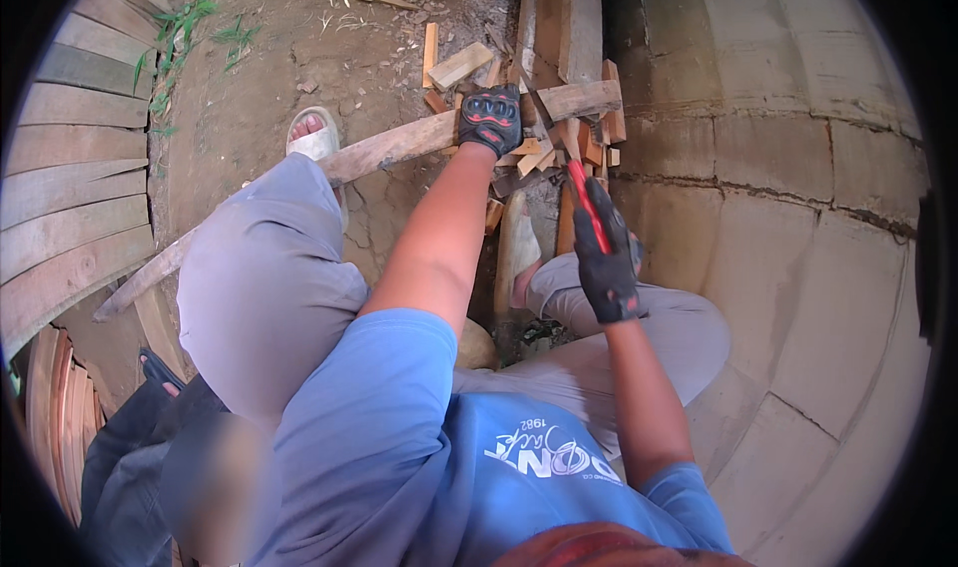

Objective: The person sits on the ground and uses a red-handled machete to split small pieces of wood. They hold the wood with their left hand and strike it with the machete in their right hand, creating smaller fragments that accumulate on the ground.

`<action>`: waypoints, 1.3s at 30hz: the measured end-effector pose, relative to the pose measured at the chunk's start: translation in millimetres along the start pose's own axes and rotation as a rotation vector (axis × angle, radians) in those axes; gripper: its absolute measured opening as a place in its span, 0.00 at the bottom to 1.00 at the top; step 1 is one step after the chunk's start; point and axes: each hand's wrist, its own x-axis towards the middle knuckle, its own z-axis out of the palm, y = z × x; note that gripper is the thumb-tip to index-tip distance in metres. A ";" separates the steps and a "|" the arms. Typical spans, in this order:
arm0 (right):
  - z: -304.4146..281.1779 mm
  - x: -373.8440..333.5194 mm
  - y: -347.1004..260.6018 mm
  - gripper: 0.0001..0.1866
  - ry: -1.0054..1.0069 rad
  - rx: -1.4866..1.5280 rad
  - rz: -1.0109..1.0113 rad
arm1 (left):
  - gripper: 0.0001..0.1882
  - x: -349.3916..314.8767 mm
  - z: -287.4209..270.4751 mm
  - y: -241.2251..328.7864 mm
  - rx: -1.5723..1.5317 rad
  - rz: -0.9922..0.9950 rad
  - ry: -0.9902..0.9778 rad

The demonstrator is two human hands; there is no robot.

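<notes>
1. At the far left, a long wooden plank (394, 146) seems to begin low, passing behind the left knee (264, 297) and over the dirt ground (235, 88); its long axis climbs rightward across the person's front, its right end pointing right and slightly away
2. Next, the left hand (489, 120) lies over the plank toward that right end, gloved fingers bent down around it; their undersides are hidden
3. Just beyond the hand, offcuts (536, 158) lie scattered under and around the plank
4. Then a red-handled tool (589, 206), probably a saw, points away and slightly left, its long axis crossing the plank's, its far end at the wood
5. Furthest right, the right hand (609, 258) has its fingers closed along the handle
6. The step looks like cutting with the plank braced; the next move would call for a firm left hold and a straight stroke along the tool's axis
</notes>
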 end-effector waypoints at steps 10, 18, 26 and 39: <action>-111.5 -104.2 -53.9 0.24 0.111 -0.218 0.057 | 0.17 2.2 1.4 10.7 -0.020 -0.007 0.001; -134.7 -98.8 -44.7 0.24 0.179 -0.084 0.087 | 0.13 1.5 -4.9 10.8 -0.030 -0.017 -0.072; -99.6 -91.7 -59.3 0.24 0.170 0.073 0.148 | 0.13 0.3 0.7 6.2 -0.029 -0.016 0.041; -79.2 -81.7 -20.7 0.23 0.066 -0.029 0.150 | 0.13 0.9 -3.0 7.9 -0.020 0.019 0.038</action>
